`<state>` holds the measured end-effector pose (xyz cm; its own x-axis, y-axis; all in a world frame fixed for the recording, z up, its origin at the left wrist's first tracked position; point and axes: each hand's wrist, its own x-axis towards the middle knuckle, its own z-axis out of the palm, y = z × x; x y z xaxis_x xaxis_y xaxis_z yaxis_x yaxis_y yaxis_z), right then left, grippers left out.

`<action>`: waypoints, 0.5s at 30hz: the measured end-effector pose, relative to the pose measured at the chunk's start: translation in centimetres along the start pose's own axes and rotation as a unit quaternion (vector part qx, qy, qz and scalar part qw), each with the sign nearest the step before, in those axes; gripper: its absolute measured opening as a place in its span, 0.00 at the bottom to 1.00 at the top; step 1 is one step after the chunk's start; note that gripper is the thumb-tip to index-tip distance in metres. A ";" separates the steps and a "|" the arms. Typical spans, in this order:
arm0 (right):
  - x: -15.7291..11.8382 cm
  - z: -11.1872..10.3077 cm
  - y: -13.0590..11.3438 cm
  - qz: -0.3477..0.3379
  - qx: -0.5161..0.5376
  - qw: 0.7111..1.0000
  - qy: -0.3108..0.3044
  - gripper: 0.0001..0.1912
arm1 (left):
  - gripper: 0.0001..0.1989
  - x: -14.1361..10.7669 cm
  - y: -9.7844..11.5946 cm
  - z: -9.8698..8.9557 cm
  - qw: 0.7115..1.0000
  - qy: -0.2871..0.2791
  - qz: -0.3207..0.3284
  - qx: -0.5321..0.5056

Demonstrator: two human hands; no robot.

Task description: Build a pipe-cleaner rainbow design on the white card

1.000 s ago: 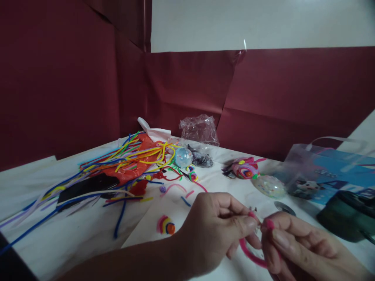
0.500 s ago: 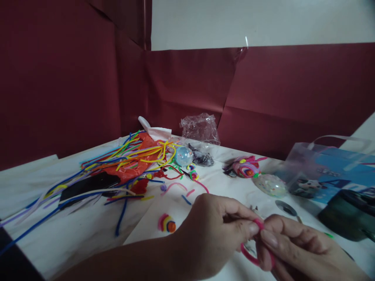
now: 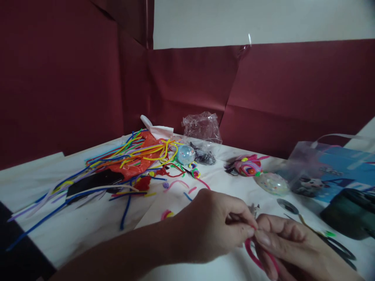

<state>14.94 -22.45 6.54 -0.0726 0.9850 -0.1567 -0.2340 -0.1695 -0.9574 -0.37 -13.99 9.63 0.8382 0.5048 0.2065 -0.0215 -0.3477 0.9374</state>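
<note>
Fingertips of my left hand pinch one end of a pink pipe cleaner, mostly hidden by the fingers. My right hand meets it tip to tip and grips the same strand, which hangs in a loop below. Partly behind my left forearm lies a small pink and yellow coil. A pair of scissors rests on the table just right of my right hand. Short pink and blue pipe cleaner pieces lie beyond my left hand.
Many coloured pipe cleaners are heaped at left with orange and black wrappers. Farther back are a clear ball and a crumpled plastic bag. A pink coiled figure, a speckled clear object, a tape roll and a dark container stand at right.
The view has shifted slightly, so the scissors show more and the small coil is now largely covered by my left forearm. The pink strand between the fingertips shows less.
</note>
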 end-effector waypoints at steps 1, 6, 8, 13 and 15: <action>0.2 -0.2 0.1 -0.005 -0.012 1.000 -0.008 0.22 | 0.07 0.1 -0.2 -0.2 1.000 0.001 -0.021 -0.018; 1.4 0.0 0.1 -0.084 -0.052 0.990 0.104 0.18 | 0.05 0.1 -2.5 -1.2 0.950 0.144 -0.113 -0.254; 1.9 0.6 0.0 -0.099 -0.079 0.979 0.160 0.24 | 0.06 -0.4 -3.4 -1.6 0.905 0.197 -0.132 -0.353; 4.3 2.8 1.2 -0.106 -0.197 0.966 0.127 0.24 | 0.03 -2.0 -4.5 -1.7 0.804 0.288 -0.131 -0.504; 5.4 3.6 2.0 -0.124 -0.226 0.959 0.116 0.22 | 0.03 -2.5 -4.8 -1.6 0.783 0.306 -0.122 -0.527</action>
<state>10.55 -17.57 4.66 0.1611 0.9828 0.0905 0.2322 0.0514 -0.9713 -3.23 -12.31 5.02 0.4764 0.8511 -0.2206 -0.6103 0.5007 0.6139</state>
